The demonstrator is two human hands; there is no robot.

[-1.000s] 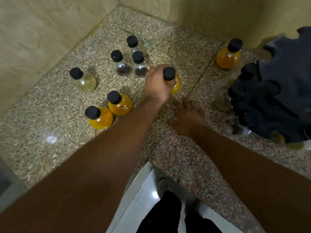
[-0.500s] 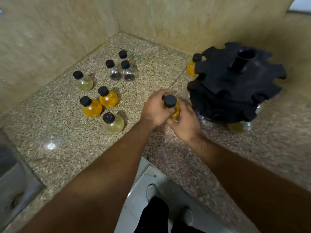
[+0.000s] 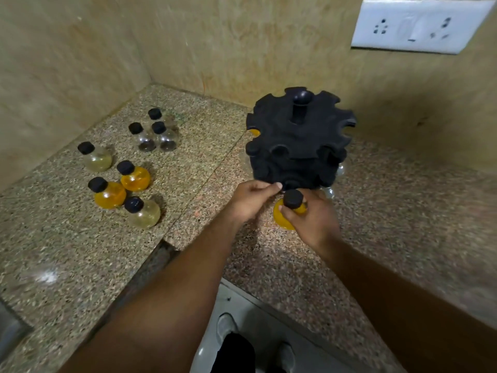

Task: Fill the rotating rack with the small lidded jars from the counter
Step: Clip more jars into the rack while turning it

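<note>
The black two-tier rotating rack (image 3: 298, 138) stands on the granite counter (image 3: 376, 211) near the back wall. My right hand (image 3: 316, 224) grips an orange jar (image 3: 281, 218) with a black lid just in front of the rack's lower tier, low over the counter. My left hand (image 3: 252, 200) pinches the rack's lower rim beside that jar. An orange jar (image 3: 254, 132) and two clear jars (image 3: 340, 169) peek out of rack slots. Several loose jars stand at the left: orange ones (image 3: 134, 177), pale yellow ones (image 3: 96, 157) and a clear trio (image 3: 158, 135).
Tiled walls close the corner behind and to the left. A white socket plate (image 3: 419, 25) hangs on the wall above the rack. The counter's front edge runs under my forearms, with floor and my shoes (image 3: 226, 325) below. A sink edge (image 3: 10, 327) shows at the lower left.
The orange jar went from my left hand to my right hand and moved right, up to the rack. My left hand let go of it and took the rack's rim.
</note>
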